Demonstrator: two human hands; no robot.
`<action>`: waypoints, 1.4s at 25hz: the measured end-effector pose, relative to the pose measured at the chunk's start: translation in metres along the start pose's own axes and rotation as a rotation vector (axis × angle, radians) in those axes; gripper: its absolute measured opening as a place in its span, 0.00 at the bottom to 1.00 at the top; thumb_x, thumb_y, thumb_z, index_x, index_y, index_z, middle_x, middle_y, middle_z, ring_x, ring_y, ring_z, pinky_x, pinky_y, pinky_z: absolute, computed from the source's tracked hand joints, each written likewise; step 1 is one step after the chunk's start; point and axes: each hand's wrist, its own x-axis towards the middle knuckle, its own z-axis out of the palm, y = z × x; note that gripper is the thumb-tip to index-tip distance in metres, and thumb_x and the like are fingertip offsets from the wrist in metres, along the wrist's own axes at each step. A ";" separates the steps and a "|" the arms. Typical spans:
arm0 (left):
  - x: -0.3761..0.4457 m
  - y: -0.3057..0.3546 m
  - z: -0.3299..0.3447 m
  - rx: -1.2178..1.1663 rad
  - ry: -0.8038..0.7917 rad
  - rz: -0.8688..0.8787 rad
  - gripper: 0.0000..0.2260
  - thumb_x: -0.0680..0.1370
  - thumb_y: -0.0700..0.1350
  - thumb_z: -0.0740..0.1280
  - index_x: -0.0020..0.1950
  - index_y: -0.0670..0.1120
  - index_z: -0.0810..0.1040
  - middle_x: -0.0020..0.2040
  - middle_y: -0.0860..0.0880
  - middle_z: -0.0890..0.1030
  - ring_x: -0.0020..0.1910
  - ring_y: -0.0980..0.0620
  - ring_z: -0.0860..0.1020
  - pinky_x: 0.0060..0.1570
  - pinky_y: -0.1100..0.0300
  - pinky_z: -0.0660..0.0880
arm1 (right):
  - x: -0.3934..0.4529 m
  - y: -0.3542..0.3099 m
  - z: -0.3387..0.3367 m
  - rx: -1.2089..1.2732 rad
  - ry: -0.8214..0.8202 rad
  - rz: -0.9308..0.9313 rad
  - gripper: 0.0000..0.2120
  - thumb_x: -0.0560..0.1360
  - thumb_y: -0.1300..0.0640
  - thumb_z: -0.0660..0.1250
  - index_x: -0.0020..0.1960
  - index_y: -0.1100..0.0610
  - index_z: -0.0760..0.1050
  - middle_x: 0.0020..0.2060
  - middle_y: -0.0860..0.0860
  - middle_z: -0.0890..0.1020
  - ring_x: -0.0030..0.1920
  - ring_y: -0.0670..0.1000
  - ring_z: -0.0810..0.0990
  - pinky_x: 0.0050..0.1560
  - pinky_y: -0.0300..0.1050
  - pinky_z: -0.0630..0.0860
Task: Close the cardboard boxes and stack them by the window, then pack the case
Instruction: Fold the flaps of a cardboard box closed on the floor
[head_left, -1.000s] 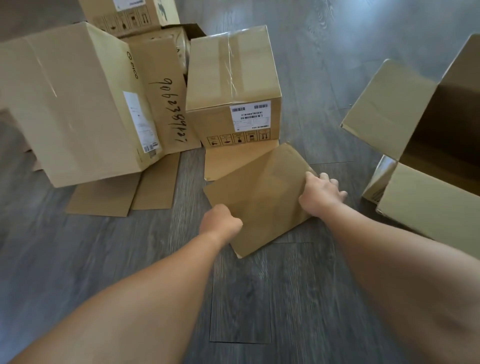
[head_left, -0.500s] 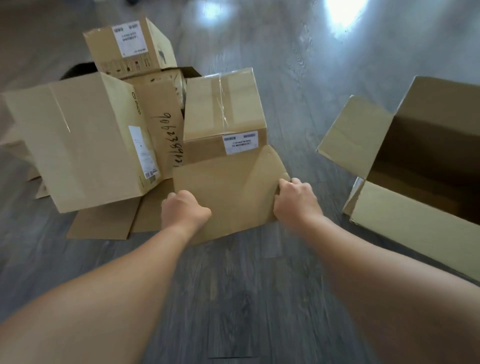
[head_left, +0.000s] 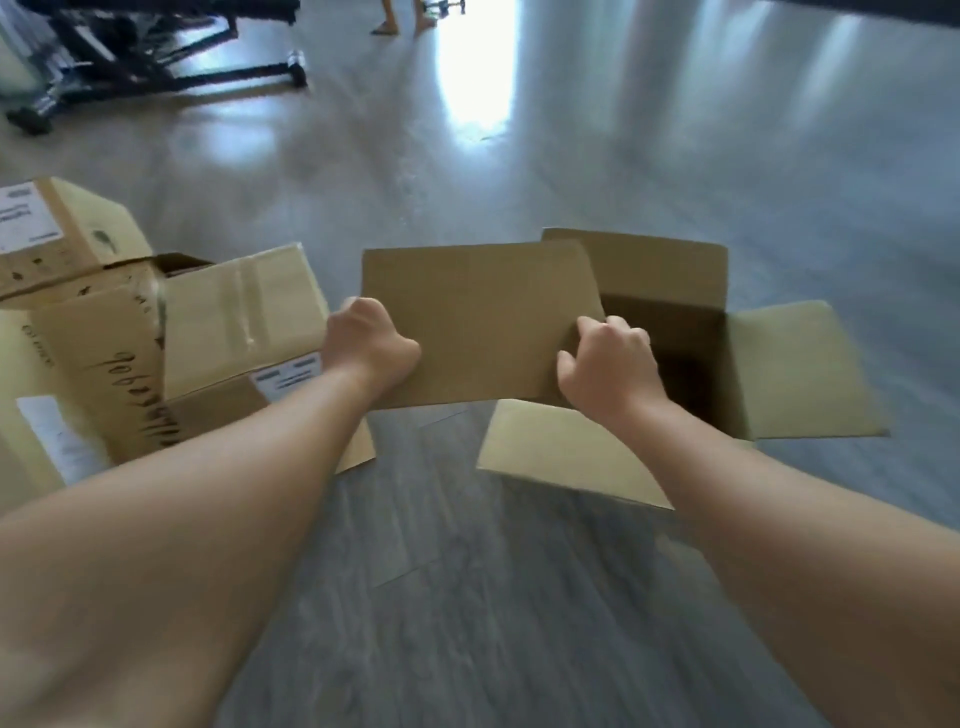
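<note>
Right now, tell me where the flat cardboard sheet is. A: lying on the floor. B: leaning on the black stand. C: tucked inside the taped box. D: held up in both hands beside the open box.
D: the left hand and right hand grip the cardboard sheet at its two sides, lifted in front of the open box.

Five boxes, one cardboard sheet

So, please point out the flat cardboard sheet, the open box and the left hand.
flat cardboard sheet (head_left: 478, 317): head view, middle of its face.
open box (head_left: 800, 369): head view, its right flap.
left hand (head_left: 371, 345): head view, back of the hand, gripping the sheet's left edge.
</note>
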 end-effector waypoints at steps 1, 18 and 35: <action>0.000 0.027 0.014 -0.015 -0.027 0.058 0.11 0.71 0.40 0.66 0.51 0.37 0.77 0.49 0.39 0.79 0.51 0.38 0.77 0.44 0.56 0.70 | -0.003 0.028 -0.009 -0.006 0.004 0.060 0.13 0.78 0.50 0.64 0.52 0.60 0.75 0.51 0.61 0.77 0.52 0.65 0.75 0.56 0.54 0.73; 0.005 0.108 0.129 -0.194 -0.434 0.230 0.08 0.69 0.33 0.60 0.46 0.38 0.75 0.51 0.43 0.75 0.52 0.40 0.75 0.42 0.56 0.74 | -0.012 0.163 -0.008 0.005 -0.180 0.322 0.24 0.76 0.46 0.72 0.61 0.64 0.75 0.67 0.62 0.71 0.63 0.63 0.75 0.61 0.53 0.73; 0.022 0.059 0.119 0.254 -0.347 0.026 0.30 0.75 0.45 0.62 0.77 0.41 0.61 0.80 0.44 0.56 0.80 0.43 0.50 0.70 0.28 0.52 | -0.031 0.205 -0.010 -0.340 -0.072 0.552 0.26 0.76 0.41 0.66 0.63 0.60 0.76 0.76 0.67 0.60 0.77 0.68 0.56 0.75 0.67 0.53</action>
